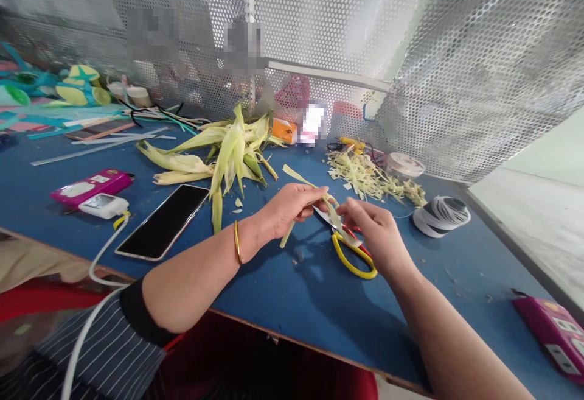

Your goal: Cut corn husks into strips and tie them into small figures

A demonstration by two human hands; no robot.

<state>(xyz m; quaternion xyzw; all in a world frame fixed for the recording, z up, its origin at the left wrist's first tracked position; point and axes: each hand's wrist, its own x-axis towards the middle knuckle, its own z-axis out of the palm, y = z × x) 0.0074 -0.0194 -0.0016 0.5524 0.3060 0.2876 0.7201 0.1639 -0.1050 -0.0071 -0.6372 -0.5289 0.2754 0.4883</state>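
Note:
Over the blue table, my left hand (295, 208) pinches pale green corn husk strips (292, 173), whose ends stick out above and below the fingers. My right hand (371, 226) is closed at the other end of the husk piece (336, 218), thumb and forefinger together. Just under the hands lie scissors (356, 260) with one yellow and one red handle, partly covered by the husk and my right hand. Beyond my left hand rests a heap of whole corn husks (235, 144). A pile of shredded husk (360, 171) lies past my right hand.
A black-screened phone (163, 222), a magenta power strip (93, 188) and a white plug with cable (104, 205) are at left. To the right stand a grey yarn ball (441, 216), a tape roll (405, 164) and another magenta strip (554, 333). Perforated metal panels (319, 35) rise behind.

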